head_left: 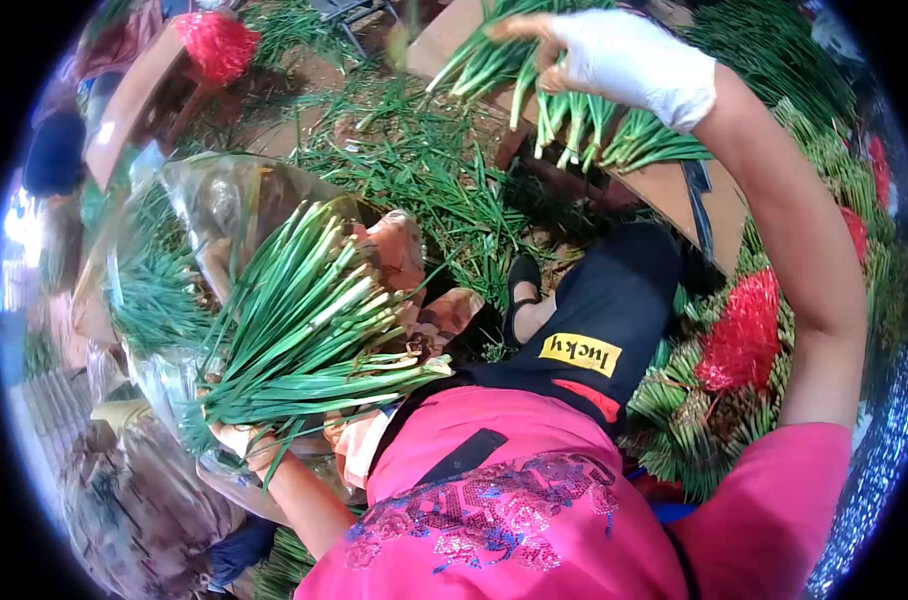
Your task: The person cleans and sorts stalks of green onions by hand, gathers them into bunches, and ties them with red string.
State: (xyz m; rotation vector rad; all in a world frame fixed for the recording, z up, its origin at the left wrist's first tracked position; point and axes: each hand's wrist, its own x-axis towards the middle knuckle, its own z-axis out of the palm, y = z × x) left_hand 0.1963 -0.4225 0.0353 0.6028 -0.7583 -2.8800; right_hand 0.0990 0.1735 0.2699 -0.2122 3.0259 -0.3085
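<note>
Presently, right arm (799,240): raised and bent in a broad curve, forearm running up and inward from the pink sleeve.
Right hand (614,65): white-covered, fingertips stained brown; held over the table (674,200), fingers extended and spread apart, nothing visibly pinched. Contact with the stalks beneath: cannot tell.
Under right hand: small green bundles (574,120) on the table, pale ends toward the wearer.
Left arm (309,505): low, forearm angled outward from the body.
Left hand (244,440): at the lower edge of the large green bunch (304,310), partly covered by leaves; finger closure cannot be told.
Large green bunch: fanned out beside the wearer's torso, pale ends toward the body, clear plastic bag (209,200) alongside.
Opposite side: red netting (744,330) over stacked greens (674,400).
Ground: loose green leaves (454,190) scattered between bag and table.
</note>
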